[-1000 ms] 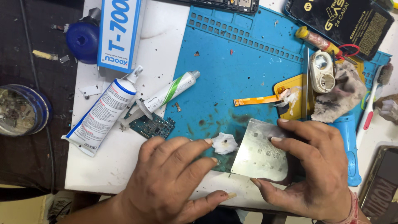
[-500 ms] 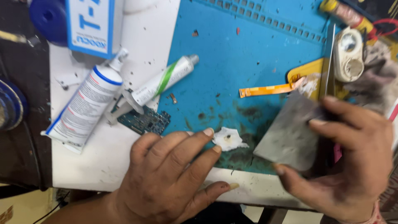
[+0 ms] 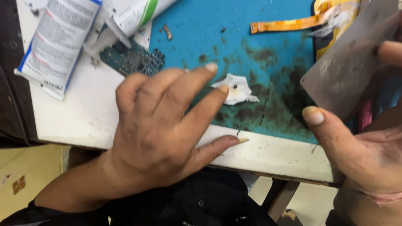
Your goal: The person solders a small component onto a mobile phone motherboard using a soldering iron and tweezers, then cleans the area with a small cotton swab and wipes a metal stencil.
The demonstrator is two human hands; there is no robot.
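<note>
My left hand [image 3: 161,125] lies flat with fingers spread over the near edge of a stained blue work mat [image 3: 234,46]; its fingertips touch a small crumpled white scrap [image 3: 235,90] with a tiny dark chip on it. My right hand [image 3: 364,138] holds a thin grey metal stencil plate [image 3: 349,69] tilted up above the mat's right side, thumb below it and a finger at its far edge. A small green circuit board [image 3: 134,60] lies just beyond my left hand.
Two glue tubes, a large white-and-blue one [image 3: 56,42] and a smaller white-and-green one [image 3: 134,14], lie at the back left. An orange flex ribbon [image 3: 284,26] lies on the mat's far side. The white table edge [image 3: 272,155] runs close below my hands.
The view has closed in on the mat. My right hand has lifted the metal plate off the mat and tilted it up to the right. My left hand stays by the white scrap.
</note>
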